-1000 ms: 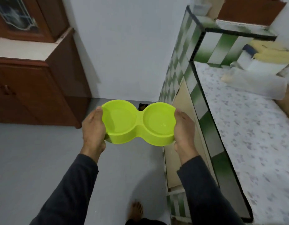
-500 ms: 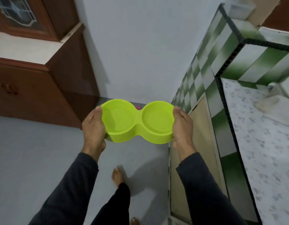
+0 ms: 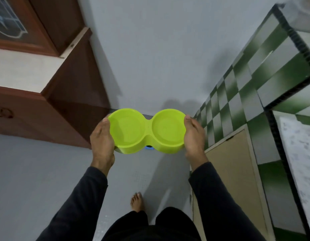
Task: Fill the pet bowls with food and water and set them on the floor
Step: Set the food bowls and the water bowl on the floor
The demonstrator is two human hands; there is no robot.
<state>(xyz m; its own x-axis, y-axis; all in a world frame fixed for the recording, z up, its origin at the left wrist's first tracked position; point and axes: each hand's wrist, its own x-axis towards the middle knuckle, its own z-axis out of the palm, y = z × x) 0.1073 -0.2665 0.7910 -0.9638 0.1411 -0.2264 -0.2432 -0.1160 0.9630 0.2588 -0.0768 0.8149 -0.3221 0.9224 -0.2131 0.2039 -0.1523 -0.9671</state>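
Double pet bowl (image 3: 147, 131), lime green, carried above the grey floor (image 3: 29, 171).
I see my left hand (image 3: 102, 138) and right hand (image 3: 194, 136) each with a grip holding one end of it.

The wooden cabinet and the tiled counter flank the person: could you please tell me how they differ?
The wooden cabinet is plain dark red-brown; the tiled counter is green-and-white checked with black edging. The cabinet stands beside the left hand, the counter beside the right hand. Both rise from the grey floor.

Blue object (image 3: 149, 148) mostly hidden under double bowl (image 3: 147, 130); identity unclear. Fingers of both hands hidden beneath bowl. Cabinet (image 3: 46, 94) cut off at left edge.
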